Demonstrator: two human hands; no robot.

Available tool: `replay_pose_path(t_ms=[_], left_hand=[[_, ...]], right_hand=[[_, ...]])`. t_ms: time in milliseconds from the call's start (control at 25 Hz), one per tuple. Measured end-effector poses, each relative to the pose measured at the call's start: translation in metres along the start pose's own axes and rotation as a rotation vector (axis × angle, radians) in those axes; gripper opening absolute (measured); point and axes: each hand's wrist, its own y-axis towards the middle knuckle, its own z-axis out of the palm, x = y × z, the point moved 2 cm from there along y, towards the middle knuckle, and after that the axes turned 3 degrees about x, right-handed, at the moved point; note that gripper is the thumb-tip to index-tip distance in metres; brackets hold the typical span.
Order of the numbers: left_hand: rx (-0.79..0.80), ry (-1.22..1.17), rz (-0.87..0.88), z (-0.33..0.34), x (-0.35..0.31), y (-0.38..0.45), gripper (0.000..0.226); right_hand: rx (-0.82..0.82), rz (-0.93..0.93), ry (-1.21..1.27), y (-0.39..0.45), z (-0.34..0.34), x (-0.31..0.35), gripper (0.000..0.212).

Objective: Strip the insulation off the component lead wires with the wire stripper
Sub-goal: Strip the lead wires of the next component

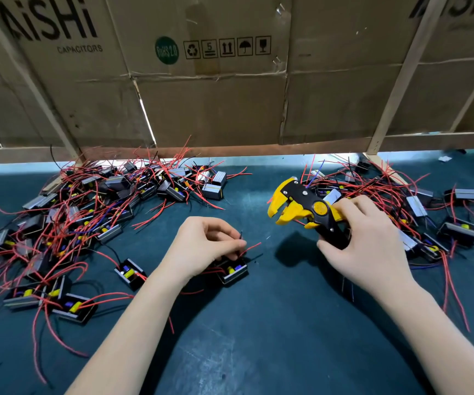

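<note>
My left hand [205, 246] pinches the red and black lead wires [249, 247] of a small black component [234, 271] that lies on the dark mat just under my fingers. The wire ends stick out to the right of my fingertips. My right hand [368, 240] grips the black handles of a yellow and black wire stripper [304, 206]. Its yellow jaws gape and point left, a short way above and to the right of the wire ends, not touching them.
A large pile of components with red wires [87, 212] covers the left of the mat, and another pile [418, 212] lies at the right behind my right hand. A cardboard wall [215, 104] closes off the back. The dark mat [258, 337] stretches toward me.
</note>
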Motion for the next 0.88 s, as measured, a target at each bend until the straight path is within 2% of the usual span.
replay_pose_path(t_ms=[80,200,320,520,880], left_hand=[[0.048,-0.012,0.047,0.002,-0.002,-0.001,0.006],[0.131,-0.074,0.121,0.004,-0.007,-0.004,0.004],[0.194,-0.055,0.126,0.008,-0.006,-0.004,0.011],[0.131,-0.011,0.096,0.008,-0.005,-0.004,0.011],[0.137,0.015,0.098,0.008,-0.005,-0.003,0.015]], right_hand=[[0.007,0.080,-0.055,-0.002,0.004,-0.003,0.037],[-0.014,0.014,-0.253,-0.003,0.008,0.001,0.037],[0.028,-0.057,-0.322,-0.004,0.011,0.003,0.040],[0.059,-0.100,-0.316,-0.007,0.016,0.010,0.043],[0.031,-0.065,-0.256,-0.008,0.016,0.011,0.037]])
